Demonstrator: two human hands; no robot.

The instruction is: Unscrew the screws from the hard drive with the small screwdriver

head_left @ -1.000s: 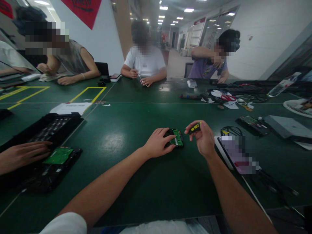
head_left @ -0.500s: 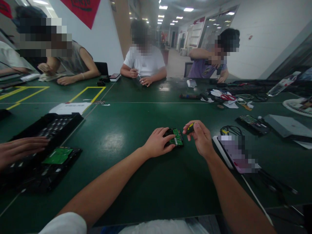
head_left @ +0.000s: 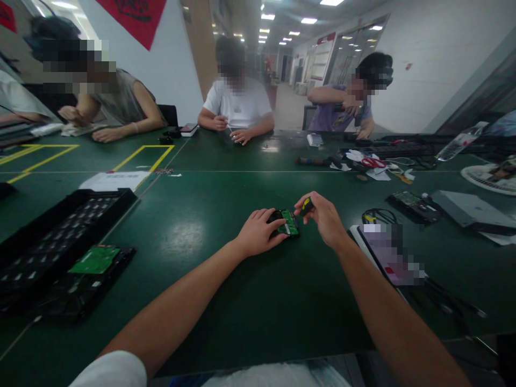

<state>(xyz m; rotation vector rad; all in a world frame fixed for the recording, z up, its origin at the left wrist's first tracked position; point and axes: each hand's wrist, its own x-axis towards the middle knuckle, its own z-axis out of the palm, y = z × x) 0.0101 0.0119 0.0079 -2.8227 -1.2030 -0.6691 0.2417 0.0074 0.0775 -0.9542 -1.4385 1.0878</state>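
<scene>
A small black hard drive (head_left: pixel 287 223) with a green circuit board facing up lies on the green table (head_left: pixel 226 204). My left hand (head_left: pixel 258 232) rests on its left side, fingers curled over it and holding it down. My right hand (head_left: pixel 321 216) is closed round a screwdriver with a yellow and black handle (head_left: pixel 306 205), held just above the drive's right end. The tool's tip is hidden behind my fingers.
A phone (head_left: pixel 387 255) lies right of my right hand, with black cables (head_left: pixel 377 216) behind it. At the left stand a black slotted tray (head_left: pixel 56 226) and a second drive with a green board (head_left: pixel 94 260). Three people sit across the table; scissors and clutter lie at far right.
My right hand has turned the screwdriver and moved it left, closer to the drive. The neighbour's hand at the left edge has drawn out of view. My left hand stays put.
</scene>
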